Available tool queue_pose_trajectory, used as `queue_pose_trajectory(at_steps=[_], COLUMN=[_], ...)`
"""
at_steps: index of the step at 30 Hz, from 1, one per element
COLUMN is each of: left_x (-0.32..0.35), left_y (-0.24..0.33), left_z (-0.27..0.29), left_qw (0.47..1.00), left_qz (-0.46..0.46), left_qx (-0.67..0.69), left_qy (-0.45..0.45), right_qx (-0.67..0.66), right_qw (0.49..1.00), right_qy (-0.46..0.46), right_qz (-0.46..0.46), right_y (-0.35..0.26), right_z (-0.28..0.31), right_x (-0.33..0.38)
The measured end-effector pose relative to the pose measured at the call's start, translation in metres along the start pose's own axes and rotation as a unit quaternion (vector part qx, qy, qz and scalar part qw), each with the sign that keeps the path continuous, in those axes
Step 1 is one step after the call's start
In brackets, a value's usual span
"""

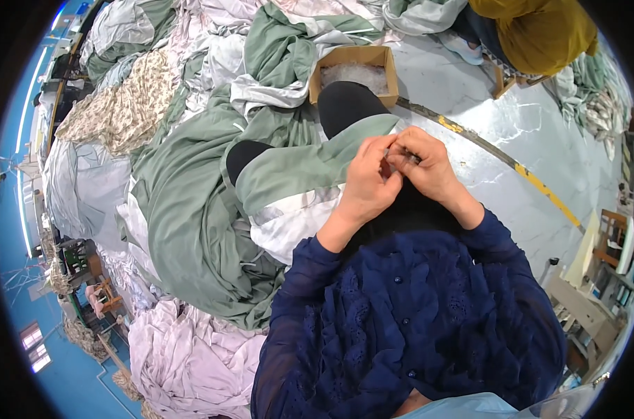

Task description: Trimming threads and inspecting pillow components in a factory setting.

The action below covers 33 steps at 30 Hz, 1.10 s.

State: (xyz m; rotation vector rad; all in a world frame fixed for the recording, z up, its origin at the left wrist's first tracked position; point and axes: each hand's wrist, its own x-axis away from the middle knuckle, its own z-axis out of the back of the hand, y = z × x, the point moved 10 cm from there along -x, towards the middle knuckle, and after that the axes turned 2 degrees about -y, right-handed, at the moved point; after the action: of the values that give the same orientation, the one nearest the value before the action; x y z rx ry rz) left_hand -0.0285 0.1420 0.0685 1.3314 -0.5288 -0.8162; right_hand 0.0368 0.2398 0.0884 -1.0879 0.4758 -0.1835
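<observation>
My left hand (368,183) and my right hand (428,166) meet in front of my chest, fingertips pinched together on a small thin item (399,158) that is too small to identify. Both sleeves are dark blue. Under the hands lies a green cloth (299,167) with a white part, draped across my black-clad legs (345,105). Just beyond my knee stands an open cardboard box (355,73) holding pale, clear small pieces.
Heaps of green, white and floral fabric (156,140) cover the floor at left and behind. A grey floor with a yellow stripe (540,185) lies to the right. Another person in a mustard top (540,31) sits at the upper right. Shelving (603,279) stands at the right edge.
</observation>
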Motion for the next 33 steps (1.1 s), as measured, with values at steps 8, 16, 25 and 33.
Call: queue_pose_trajectory(at_steps=[8,16,25,33], left_x=[-0.006,0.0,0.003,0.005], left_y=[-0.025,-0.043,-0.04,-0.033], left_z=[0.002,0.014,0.011,0.011], left_qw=[0.983,0.981,0.98,0.975], left_qz=[-0.091,-0.046,-0.05,-0.076], left_qx=[-0.154,-0.155,-0.153,-0.168], left_qy=[0.047,0.102,0.113,0.127], right_qx=[0.031,0.146,0.305,0.331], right_qw=[0.998,0.984,0.952,0.943], right_qy=[-0.041,-0.017,-0.003,-0.014], right_qz=[-0.028,-0.1,0.014,0.021], right_y=[0.01,0.035,-0.002,-0.002], right_z=[-0.007,-0.001,-0.001,-0.005], right_x=[0.004,0.017,0.018,0.02])
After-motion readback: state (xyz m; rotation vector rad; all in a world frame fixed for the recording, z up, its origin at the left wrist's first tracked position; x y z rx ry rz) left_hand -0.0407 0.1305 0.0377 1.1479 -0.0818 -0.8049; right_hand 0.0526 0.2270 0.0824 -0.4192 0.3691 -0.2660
